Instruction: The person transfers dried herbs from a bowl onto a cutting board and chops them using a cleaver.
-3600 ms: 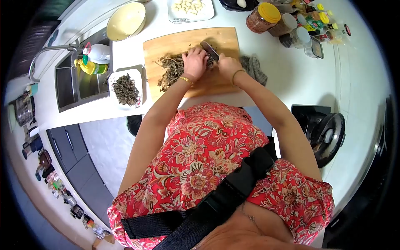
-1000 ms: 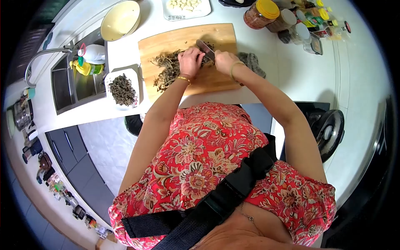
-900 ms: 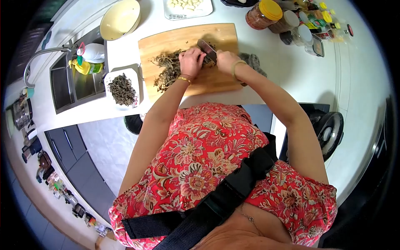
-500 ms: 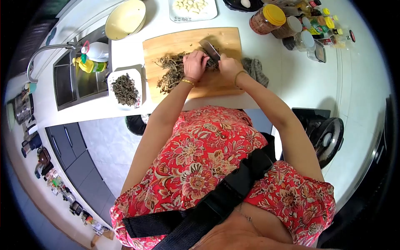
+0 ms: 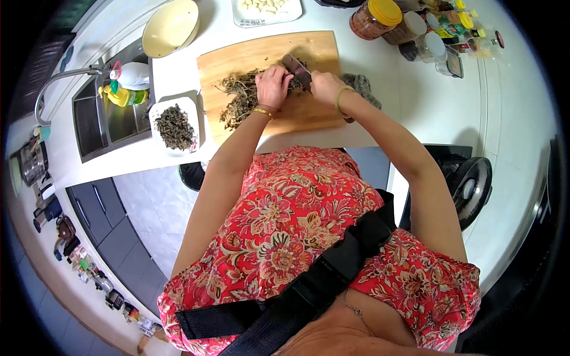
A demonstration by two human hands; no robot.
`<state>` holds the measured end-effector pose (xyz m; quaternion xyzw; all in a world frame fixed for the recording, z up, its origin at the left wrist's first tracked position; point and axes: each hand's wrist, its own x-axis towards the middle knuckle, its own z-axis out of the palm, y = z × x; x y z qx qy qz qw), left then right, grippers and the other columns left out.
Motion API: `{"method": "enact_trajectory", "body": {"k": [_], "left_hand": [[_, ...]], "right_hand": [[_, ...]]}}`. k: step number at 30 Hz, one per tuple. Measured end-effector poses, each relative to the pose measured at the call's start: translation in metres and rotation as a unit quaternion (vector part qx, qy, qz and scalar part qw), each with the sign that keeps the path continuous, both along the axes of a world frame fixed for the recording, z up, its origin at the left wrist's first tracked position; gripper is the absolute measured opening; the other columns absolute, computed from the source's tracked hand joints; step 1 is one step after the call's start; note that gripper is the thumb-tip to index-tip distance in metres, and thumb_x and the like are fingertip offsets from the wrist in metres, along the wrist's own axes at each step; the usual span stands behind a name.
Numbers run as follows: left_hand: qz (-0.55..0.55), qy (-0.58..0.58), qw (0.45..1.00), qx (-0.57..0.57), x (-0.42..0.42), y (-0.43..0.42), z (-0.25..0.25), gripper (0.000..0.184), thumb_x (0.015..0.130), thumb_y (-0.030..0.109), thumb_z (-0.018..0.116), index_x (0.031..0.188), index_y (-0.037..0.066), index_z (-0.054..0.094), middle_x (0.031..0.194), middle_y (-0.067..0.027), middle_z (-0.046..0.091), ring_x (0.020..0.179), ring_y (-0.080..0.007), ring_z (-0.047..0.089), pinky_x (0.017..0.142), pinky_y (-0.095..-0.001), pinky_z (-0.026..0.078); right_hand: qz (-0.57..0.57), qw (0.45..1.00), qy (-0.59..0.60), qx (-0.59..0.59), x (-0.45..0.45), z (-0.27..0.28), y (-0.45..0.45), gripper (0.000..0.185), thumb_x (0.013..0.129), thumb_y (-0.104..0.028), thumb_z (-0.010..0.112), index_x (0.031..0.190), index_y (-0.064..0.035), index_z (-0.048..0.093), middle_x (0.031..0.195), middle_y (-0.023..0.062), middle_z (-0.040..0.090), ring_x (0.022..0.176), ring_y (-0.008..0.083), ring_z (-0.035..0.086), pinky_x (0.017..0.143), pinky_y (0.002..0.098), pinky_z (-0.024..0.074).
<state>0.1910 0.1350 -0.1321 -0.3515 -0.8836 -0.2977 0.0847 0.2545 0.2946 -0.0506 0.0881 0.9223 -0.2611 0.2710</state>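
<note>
On the wooden cutting board (image 5: 309,121) lies a heap of brown, stringy dried greens (image 5: 236,110). My left hand (image 5: 272,86) is closed over the heap's right part, fingers curled down on it. The wide blade of a kitchen knife (image 5: 295,69) stands just right of those fingertips, over the greens. Its handle is inside my closed right hand (image 5: 327,89), at the board's right side. Under the blade, the cut edge of the greens is mostly hidden. A white dish (image 5: 194,113) of chopped dark greens (image 5: 175,127) sits left of the board.
A sink (image 5: 89,127) with detergent bottles (image 5: 130,95) is at the left. Behind the board stand a cream bowl (image 5: 170,29) and a plate (image 5: 252,22) of pale cloves. Jars (image 5: 374,21) and bottles fill the back right. A grey cloth (image 5: 362,89) lies beside my right hand.
The whole view has shifted slightly. The knife blade has tilted, showing more of its flat side. Both hands keep their grip in nearly the same place on the board.
</note>
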Motion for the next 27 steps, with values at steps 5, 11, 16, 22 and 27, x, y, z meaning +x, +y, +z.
{"method": "enact_trajectory", "body": {"k": [5, 11, 16, 22, 27], "left_hand": [[0.018, 0.018, 0.997, -0.071, -0.005, 0.008, -0.005, 0.023, 0.071, 0.024, 0.069, 0.078, 0.008, 0.054, 0.071, -0.0072, 0.055, 0.063, -0.0233, 0.053, 0.056, -0.0362, 0.04], [0.036, -0.002, 0.995, -0.089, 0.009, 0.006, 0.002, 0.027, 0.068, 0.026, 0.071, 0.077, 0.009, 0.052, 0.066, -0.0076, 0.053, 0.059, -0.0239, 0.051, 0.056, -0.0355, 0.039], [0.037, -0.1, 0.983, -0.151, -0.004, 0.004, 0.014, 0.026, 0.07, 0.027, 0.069, 0.078, 0.009, 0.052, 0.074, -0.0099, 0.054, 0.069, -0.0268, 0.051, 0.064, -0.0406, 0.039], [0.005, 0.062, 0.994, -0.087, 0.009, -0.02, 0.004, 0.038, 0.066, 0.028, 0.07, 0.096, 0.012, 0.054, 0.102, -0.0076, 0.055, 0.096, -0.0258, 0.05, 0.089, -0.0425, 0.033], [0.015, -0.027, 0.996, -0.078, 0.005, -0.023, -0.004, 0.048, 0.07, 0.026, 0.069, 0.109, 0.008, 0.049, 0.105, -0.0099, 0.054, 0.101, -0.0279, 0.048, 0.095, -0.0431, 0.027]], "right_hand": [[0.005, 0.999, -0.034, -0.016, -0.009, 0.009, 0.0, 0.025, 0.08, -0.008, 0.043, 0.1, 0.0041, 0.049, 0.095, 0.0263, 0.059, 0.09, 0.0391, 0.058, 0.078, 0.0443, 0.0458], [-0.065, 0.996, 0.058, -0.021, 0.018, -0.013, -0.024, 0.017, 0.08, -0.007, 0.04, 0.093, 0.0049, 0.043, 0.088, 0.0287, 0.059, 0.087, 0.0434, 0.057, 0.075, 0.0491, 0.0453], [-0.086, 0.988, 0.131, 0.002, 0.01, -0.048, -0.025, 0.018, 0.085, -0.017, 0.042, 0.087, 0.0001, 0.045, 0.079, 0.0252, 0.059, 0.077, 0.0423, 0.058, 0.068, 0.0506, 0.0445], [-0.106, 0.981, 0.158, -0.024, -0.001, -0.061, -0.022, 0.019, 0.085, -0.019, 0.044, 0.087, -0.0001, 0.047, 0.077, 0.0249, 0.059, 0.074, 0.0422, 0.058, 0.067, 0.05, 0.0451], [-0.081, 0.988, 0.125, -0.028, -0.009, -0.054, -0.02, 0.022, 0.085, -0.017, 0.043, 0.093, 0.0024, 0.048, 0.086, 0.0257, 0.06, 0.084, 0.0402, 0.059, 0.074, 0.0471, 0.0462]]}}
